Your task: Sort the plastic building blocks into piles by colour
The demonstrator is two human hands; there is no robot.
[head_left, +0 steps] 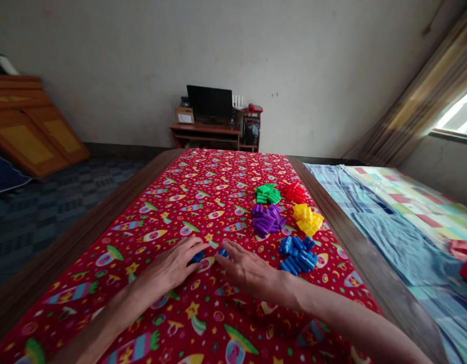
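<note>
The left hand (180,260) curves over a blue piece (197,257), partly hiding it; the right hand (243,265) has fingers at a second piece (223,252), also blue. How firmly either grip is closed cannot be told. Both pieces lie mid-cloth (218,177) on the tabletop (354,253). Beyond the right forearm sits a blue pile (303,259), with purple (265,221), yellow (308,220), green (267,193) and red (296,192) piles farther off.

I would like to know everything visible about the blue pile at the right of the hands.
The blue pile is a loose heap of small, glossy, plastic-looking pieces, many tube-like, lying at various angles and partly overlapping. It rests on the red patterned cloth, toward its right edge, nearer the camera than the yellow pile. The right hand is apart from it. Finer details are unclear.
</note>
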